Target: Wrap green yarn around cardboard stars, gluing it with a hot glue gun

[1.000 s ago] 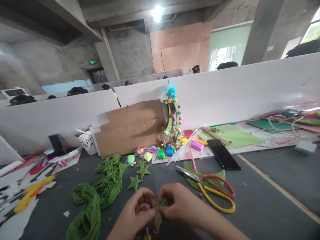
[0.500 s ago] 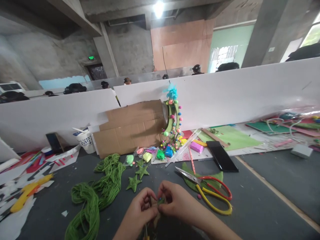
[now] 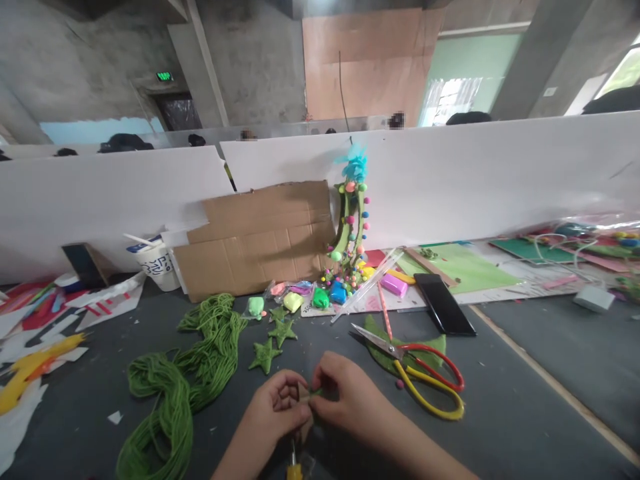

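Observation:
Near the table's front edge, my left hand (image 3: 273,413) is closed on a small brown cardboard piece (image 3: 304,393), mostly hidden by the fingers. Close against it, my right hand (image 3: 345,393) pinches a bit of green yarn (image 3: 315,392) at the piece's edge. Below the hands lies a tool with a thin metal shaft and yellow handle (image 3: 294,471). Beyond them are green yarn-covered stars (image 3: 265,355). A loose hank of green yarn (image 3: 210,353) spreads to the left. Scissors with red and yellow handles (image 3: 430,387) rest open on a green crescent (image 3: 377,353) to the right.
A decorated green crescent with pompoms (image 3: 350,220) stands before a cardboard sheet (image 3: 250,247). Clay packets (image 3: 320,298), a black phone (image 3: 445,303) and a paper cup (image 3: 159,267) line the back. A yellow glue gun (image 3: 40,367) lies left among paper scraps. A white partition (image 3: 475,180) runs behind.
The camera view has tilted down slightly. Both hands stay together at the cardboard piece; the right fingers have shifted a little around the green yarn.

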Available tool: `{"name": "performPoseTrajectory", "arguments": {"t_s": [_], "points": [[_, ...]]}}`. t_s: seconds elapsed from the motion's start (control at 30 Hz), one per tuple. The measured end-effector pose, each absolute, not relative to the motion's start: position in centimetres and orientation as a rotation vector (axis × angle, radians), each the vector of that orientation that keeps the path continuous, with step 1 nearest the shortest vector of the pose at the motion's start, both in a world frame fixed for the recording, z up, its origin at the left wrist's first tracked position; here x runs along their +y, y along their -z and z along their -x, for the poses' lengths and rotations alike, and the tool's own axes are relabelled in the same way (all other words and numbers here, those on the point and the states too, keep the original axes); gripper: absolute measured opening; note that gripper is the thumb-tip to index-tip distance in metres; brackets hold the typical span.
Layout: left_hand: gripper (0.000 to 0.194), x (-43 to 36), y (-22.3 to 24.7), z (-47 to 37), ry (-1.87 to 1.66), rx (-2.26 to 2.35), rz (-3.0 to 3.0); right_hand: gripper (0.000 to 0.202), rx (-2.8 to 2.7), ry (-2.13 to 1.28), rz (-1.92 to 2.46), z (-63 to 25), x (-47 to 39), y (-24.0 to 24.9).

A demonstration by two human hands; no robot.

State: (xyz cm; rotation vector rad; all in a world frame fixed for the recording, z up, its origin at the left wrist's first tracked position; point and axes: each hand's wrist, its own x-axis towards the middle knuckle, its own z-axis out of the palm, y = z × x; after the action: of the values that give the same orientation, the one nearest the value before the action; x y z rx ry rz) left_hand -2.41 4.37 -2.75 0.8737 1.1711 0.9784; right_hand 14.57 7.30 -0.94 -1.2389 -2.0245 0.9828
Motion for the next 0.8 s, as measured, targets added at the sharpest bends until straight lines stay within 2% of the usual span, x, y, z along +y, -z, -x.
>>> {"name": "performPoseTrajectory", "arguments": {"t_s": [0.07, 0.3, 0.53, 0.8], "points": [[0.031, 4.6, 2.9, 2.7, -1.001, 1.182, -0.857, 0.004, -2.023, -0.964, 1.273, -14.7, 7.8, 1.1], [0.031, 5.2, 1.9, 4.4, -1.114, 1.280, -0.869, 0.009, -2.308, -0.838, 1.149, -14.5, 6.8, 3.1], [0.044, 5.4, 2.1, 4.8, -1.140, 1.366, -0.800, 0.008, -2.729, -0.262, 0.969, -12.5, 5.7, 6.7], [0.047, 5.7, 2.5, 5.1, -1.196, 1.353, -0.696, 0.004, -2.599, -0.376, 1.157, -13.5, 6.7, 5.4]]}}
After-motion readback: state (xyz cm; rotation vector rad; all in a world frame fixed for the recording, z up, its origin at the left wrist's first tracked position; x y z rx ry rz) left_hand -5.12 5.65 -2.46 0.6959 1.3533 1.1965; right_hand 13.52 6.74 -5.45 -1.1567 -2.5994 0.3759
